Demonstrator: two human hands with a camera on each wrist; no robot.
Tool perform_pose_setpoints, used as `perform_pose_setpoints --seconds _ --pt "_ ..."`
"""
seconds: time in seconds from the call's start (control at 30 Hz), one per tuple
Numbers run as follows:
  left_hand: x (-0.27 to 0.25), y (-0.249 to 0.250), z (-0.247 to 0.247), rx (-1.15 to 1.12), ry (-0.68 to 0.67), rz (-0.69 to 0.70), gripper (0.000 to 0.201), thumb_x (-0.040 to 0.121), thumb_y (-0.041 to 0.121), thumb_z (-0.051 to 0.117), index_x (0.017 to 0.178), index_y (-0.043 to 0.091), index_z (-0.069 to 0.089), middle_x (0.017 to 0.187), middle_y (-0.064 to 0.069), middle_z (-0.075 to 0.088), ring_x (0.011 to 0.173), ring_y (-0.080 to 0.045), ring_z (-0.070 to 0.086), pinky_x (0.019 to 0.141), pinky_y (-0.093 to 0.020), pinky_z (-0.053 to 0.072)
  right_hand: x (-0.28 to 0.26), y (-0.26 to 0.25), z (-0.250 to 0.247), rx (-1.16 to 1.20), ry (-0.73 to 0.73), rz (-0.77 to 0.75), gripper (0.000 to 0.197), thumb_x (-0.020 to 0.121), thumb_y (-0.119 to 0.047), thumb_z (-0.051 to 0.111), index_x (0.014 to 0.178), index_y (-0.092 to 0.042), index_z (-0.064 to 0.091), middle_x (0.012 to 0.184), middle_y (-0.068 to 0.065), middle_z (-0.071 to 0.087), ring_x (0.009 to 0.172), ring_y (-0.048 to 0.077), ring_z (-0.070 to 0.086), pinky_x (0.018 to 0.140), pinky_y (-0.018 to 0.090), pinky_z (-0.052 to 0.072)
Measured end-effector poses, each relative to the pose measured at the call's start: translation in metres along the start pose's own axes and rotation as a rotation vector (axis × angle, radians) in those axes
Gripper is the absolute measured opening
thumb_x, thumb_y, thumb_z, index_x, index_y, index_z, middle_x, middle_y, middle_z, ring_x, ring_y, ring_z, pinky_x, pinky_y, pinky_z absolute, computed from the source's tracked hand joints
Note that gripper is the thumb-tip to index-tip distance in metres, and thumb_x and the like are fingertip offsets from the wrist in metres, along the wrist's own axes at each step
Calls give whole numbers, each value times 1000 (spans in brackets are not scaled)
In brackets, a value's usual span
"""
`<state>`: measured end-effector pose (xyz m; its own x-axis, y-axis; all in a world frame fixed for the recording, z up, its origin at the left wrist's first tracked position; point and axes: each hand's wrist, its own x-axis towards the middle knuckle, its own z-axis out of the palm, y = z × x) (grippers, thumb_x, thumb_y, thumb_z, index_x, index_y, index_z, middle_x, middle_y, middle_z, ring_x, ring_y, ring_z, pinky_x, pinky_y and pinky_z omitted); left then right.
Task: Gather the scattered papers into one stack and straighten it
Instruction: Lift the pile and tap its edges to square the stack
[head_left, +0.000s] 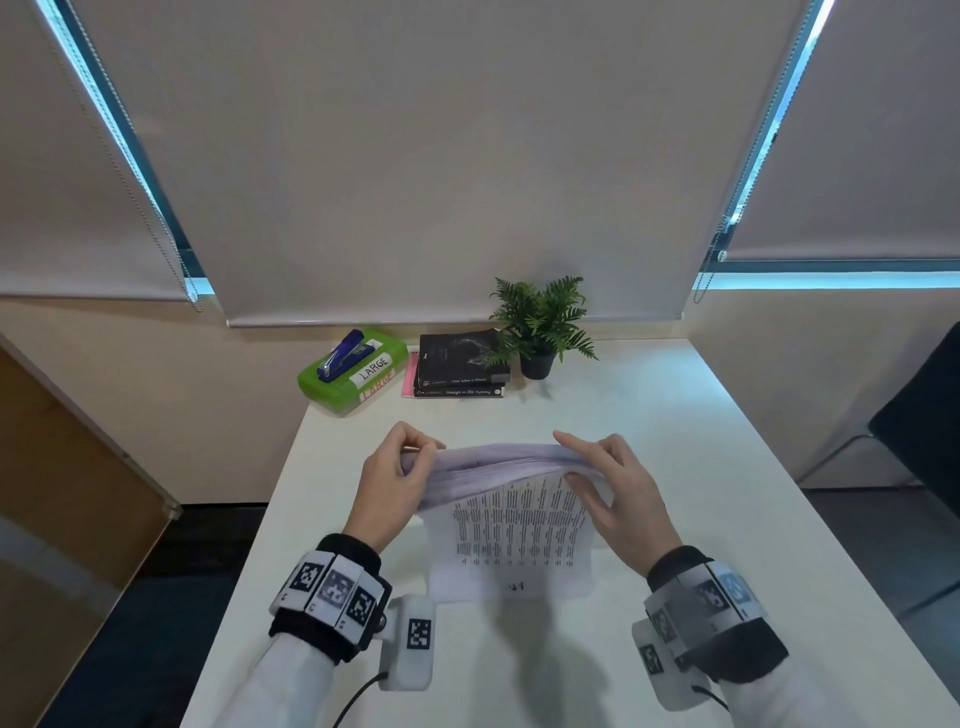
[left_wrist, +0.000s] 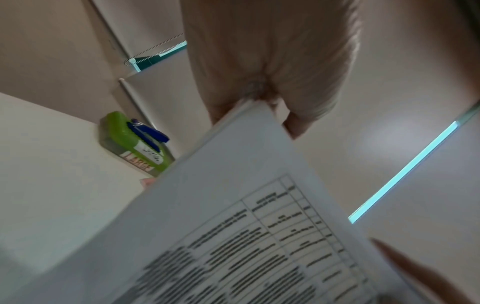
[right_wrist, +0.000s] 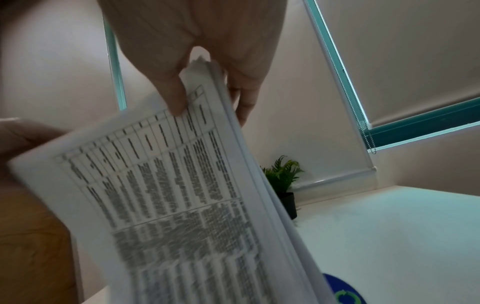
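Note:
A stack of printed papers (head_left: 514, 525) stands on its lower edge on the white table (head_left: 675, 467), printed face toward me, top edge bowed. My left hand (head_left: 415, 460) grips the stack's upper left corner, thumb in front and fingers behind. At the upper right corner my right hand (head_left: 576, 460) pinches the stack, its index finger lying along the top edge. The left wrist view shows the sheet (left_wrist: 233, 205) running up into the left hand (left_wrist: 262, 96). In the right wrist view the thumb (right_wrist: 172, 90) presses the stack (right_wrist: 168, 195) from the front, with the fingers (right_wrist: 245, 98) behind.
At the table's back stand a green box (head_left: 353, 376) with a blue stapler (head_left: 345, 353) on it, stacked dark books (head_left: 462, 364) and a small potted fern (head_left: 540, 327). A dark chair (head_left: 924, 415) is at the right. The table's left edge drops to the floor.

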<state>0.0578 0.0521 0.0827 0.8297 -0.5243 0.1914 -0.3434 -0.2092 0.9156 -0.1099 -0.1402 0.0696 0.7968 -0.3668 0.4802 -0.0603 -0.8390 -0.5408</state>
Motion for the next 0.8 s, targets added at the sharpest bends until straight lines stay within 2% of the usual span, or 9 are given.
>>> perform_pose_setpoints --seconds 0.13,0.23,0.33,0.43,0.5,0.6,0.67,0.73,0.8 --pt "-14 -18 9 48 -10 8 10 93 14 53 83 10 53 75 6 61 70 -3 54 66 -22 39 -2 2 13 -11 22 33 17 88 -6 59 100 -16 61 84 -7 43 68 7 48 61 2 36" --pt "-18 -25 8 -61 -49 -30 13 87 26 61 89 14 56 83 8 64 80 -7 58 73 -22 43 3 1 15 -47 -22 36 13 88 -4 56 98 -10 62 85 -4 43 64 11 48 59 0 35" --pt "-13 -42 -5 -22 -147 -121 70 63 47 73 123 25 45 117 9 56 111 -7 50 94 -23 37 11 0 7 -52 -29 35 12 89 -5 55 99 -7 61 87 -4 43 63 7 46 60 -1 35" --pt "-12 -61 -7 39 -224 -226 106 62 31 85 145 26 19 138 13 35 128 -6 33 110 -32 29 17 -1 -4 -3 -56 56 11 89 -5 55 99 -8 61 86 -3 46 70 5 50 63 3 38" --pt "-9 -61 2 -132 -257 -283 97 69 15 82 145 24 22 138 14 38 127 -6 39 107 -27 36 19 -4 -11 42 -91 62 10 89 -6 56 97 -10 61 86 -1 49 74 9 53 66 8 40" --pt "-3 -45 16 -386 -290 -340 53 74 -6 73 117 21 57 106 12 69 102 -9 62 78 -12 51 21 -8 -22 123 -132 65 14 89 -9 57 93 -22 59 87 1 53 80 12 54 69 13 41" --pt "-2 -40 20 -417 -248 -347 30 75 -1 73 97 18 68 88 6 76 93 -17 68 70 -14 53 21 -5 -29 195 -139 127 19 87 -17 61 90 -35 55 88 0 57 84 9 55 74 17 42" --pt "-6 -39 20 -460 -222 -336 23 79 3 70 98 15 68 91 3 76 92 -18 70 69 -17 54 18 -1 -33 381 -75 284 21 80 -31 66 97 -37 56 88 6 61 82 13 60 73 26 50" --pt "-13 -42 21 -474 -240 -316 26 79 13 72 105 13 66 99 0 75 96 -20 70 72 -21 56 8 2 -28 632 4 485 46 76 -30 73 117 -33 52 92 18 62 86 28 63 78 40 54"
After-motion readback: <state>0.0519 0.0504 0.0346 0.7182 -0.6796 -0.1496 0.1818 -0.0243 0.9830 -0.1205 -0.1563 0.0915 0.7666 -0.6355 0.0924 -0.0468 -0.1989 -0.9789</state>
